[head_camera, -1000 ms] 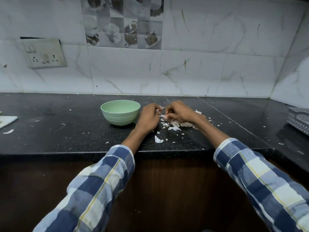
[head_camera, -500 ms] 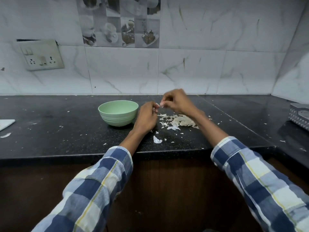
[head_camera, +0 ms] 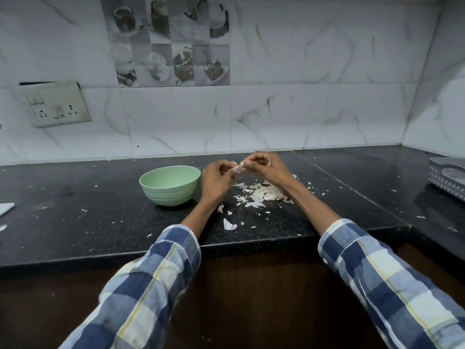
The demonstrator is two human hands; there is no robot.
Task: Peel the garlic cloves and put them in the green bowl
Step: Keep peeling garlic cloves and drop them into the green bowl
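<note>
A pale garlic clove (head_camera: pixel 238 168) with papery skin is held above the black counter between both hands. My left hand (head_camera: pixel 217 180) grips it from the left, fingers curled. My right hand (head_camera: pixel 264 167) pinches its right end with thumb and fingertips. The green bowl (head_camera: pixel 170 185) stands on the counter just left of my left hand; its inside is hidden from this angle. A heap of white garlic skins (head_camera: pixel 264 194) lies under and in front of my right hand.
Loose skin flakes (head_camera: pixel 229 224) are scattered toward the counter's front edge (head_camera: pixel 251 244). A grey perforated tray (head_camera: pixel 448 178) sits at the far right. A white object (head_camera: pixel 5 208) lies at the left edge. A socket plate (head_camera: pixel 54 103) is on the tiled wall.
Both hands have lifted off the skin heap and come together above the counter with the clove between them. The bowl has not moved.
</note>
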